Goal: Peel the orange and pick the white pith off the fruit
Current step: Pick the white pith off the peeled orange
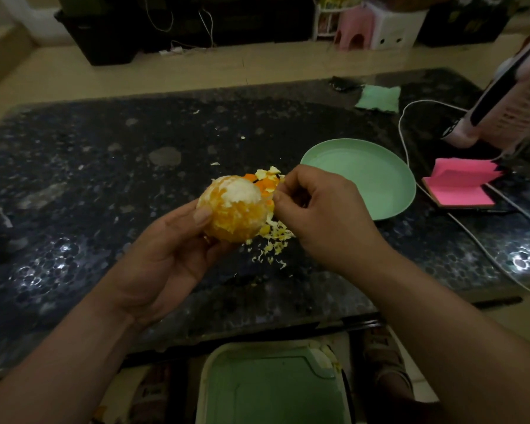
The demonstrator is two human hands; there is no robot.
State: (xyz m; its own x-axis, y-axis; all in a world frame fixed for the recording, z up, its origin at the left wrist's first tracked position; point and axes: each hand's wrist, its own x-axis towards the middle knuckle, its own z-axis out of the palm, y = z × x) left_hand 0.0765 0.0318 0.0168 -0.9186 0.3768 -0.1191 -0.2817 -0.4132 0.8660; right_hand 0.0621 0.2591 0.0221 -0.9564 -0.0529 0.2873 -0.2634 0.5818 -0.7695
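My left hand (pixel 169 255) grips a peeled orange (pixel 234 209) above the dark speckled table (pixel 104 166), thumb across its left side. A white pith patch covers the top of the fruit, with smaller flecks lower down. My right hand (pixel 318 215) has its fingers curled at the orange's right edge, where fingertips pinch a bit of pith. Orange peel pieces (pixel 266 179) lie on the table behind the fruit, and pale pith shreds (pixel 276 240) lie under and in front of it.
A green plate (pixel 380 179) sits right of my hands. Pink sticky notes (pixel 462 185), a white cable (pixel 410 154), a green cloth (pixel 378 99) and a pink-white device (pixel 502 96) are at the right. A green-lidded bin (pixel 273 384) stands below the table's near edge.
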